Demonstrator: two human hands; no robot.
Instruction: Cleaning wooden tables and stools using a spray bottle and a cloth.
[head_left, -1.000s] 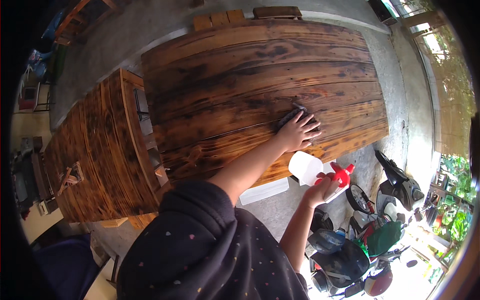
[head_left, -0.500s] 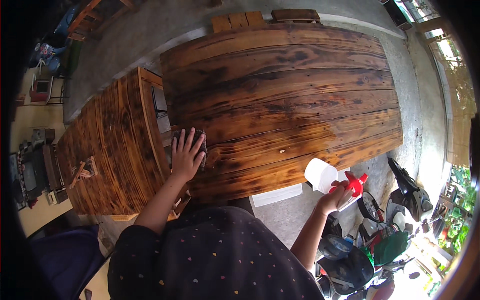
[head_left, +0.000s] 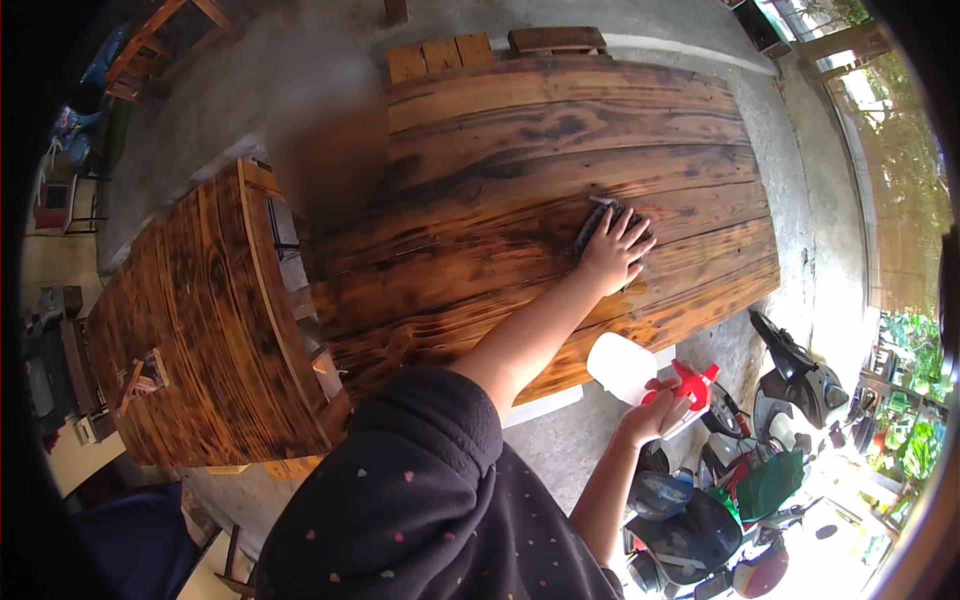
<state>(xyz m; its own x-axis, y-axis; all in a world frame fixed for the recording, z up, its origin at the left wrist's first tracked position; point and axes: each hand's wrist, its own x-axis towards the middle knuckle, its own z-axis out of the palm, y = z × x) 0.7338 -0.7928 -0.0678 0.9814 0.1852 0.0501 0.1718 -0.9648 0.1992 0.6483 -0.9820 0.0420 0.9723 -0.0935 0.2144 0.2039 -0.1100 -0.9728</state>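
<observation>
My left hand lies on a dark, patterned cloth with its fingers spread, pressing it flat against the table. Beneath is a long table of brown planks with dark, scorched-looking grain. In my right hand, beyond the table's near edge, is a spray bottle with a white body and a red trigger head. The fingers wrap round its red and clear neck part, and the white body tilts toward the table.
A second plank table stands at the left, with a small wooden piece on it. Benches sit past the far edge. Parked motorbikes crowd the lower right. A blurred patch covers part of the table's far left end.
My left hand and the cloth have slid from the table's left end to right of its middle. The spray bottle stays in my right hand, nearly in place.
</observation>
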